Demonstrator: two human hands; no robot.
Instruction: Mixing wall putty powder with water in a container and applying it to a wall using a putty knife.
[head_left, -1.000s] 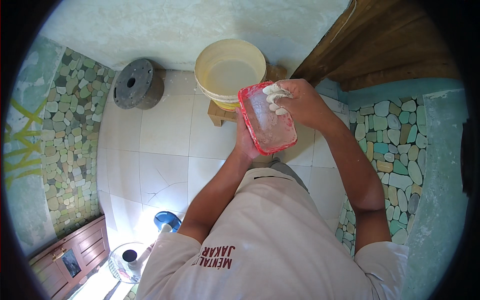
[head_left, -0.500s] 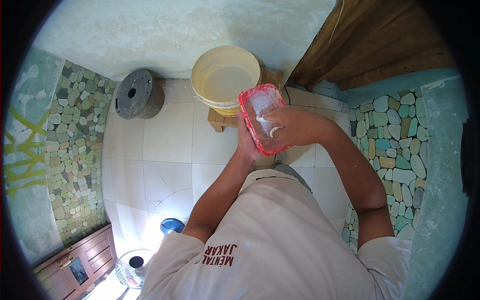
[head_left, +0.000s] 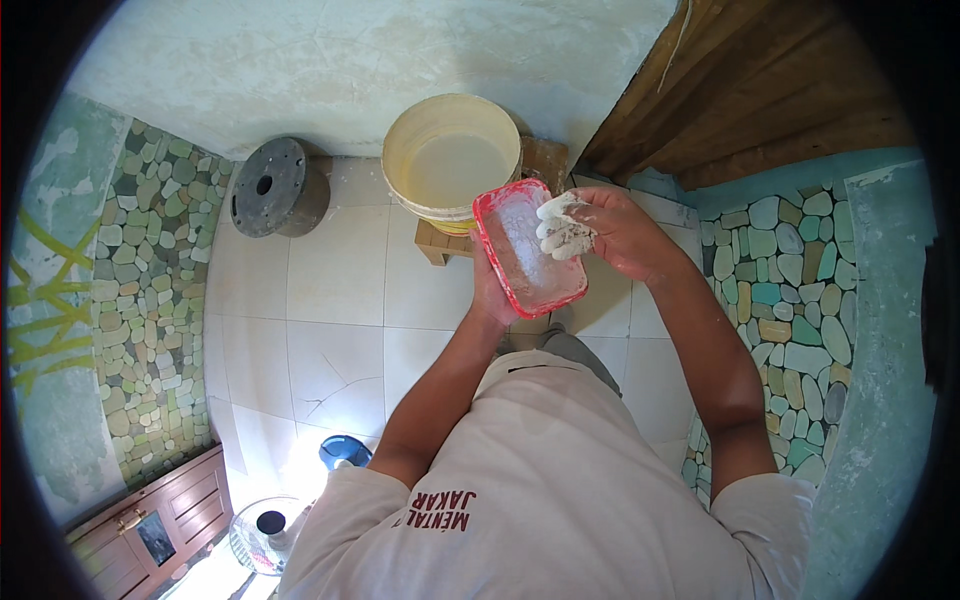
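My left hand (head_left: pixel 491 290) grips a red-rimmed rectangular plastic container (head_left: pixel 522 270) by its left side, holding it tilted over the tiled floor. Inside are white powder and wet brownish residue. My right hand (head_left: pixel 590 230) is over the container's right part, its fingers curled and thickly coated with clumpy white paste; whether they pinch any of it is unclear. Just beyond the container, a cream bucket (head_left: pixel 403 180) of cloudy liquid stands on a low wooden stool (head_left: pixel 437 246).
A dark round spool-like object (head_left: pixel 288 187) lies left of the bucket. Pebble-patterned strips (head_left: pixel 150 300) flank the tiles. At lower left are a blue object (head_left: pixel 342 452), a fan (head_left: pixel 250 540) and a maroon wooden panel (head_left: pixel 145 520). Brown boarding (head_left: pixel 760 90) fills the upper right.
My right hand dipped into the container half a second ago and has since lifted out, up and to the right, with more white clumps on the fingers. The container has shifted slightly down.
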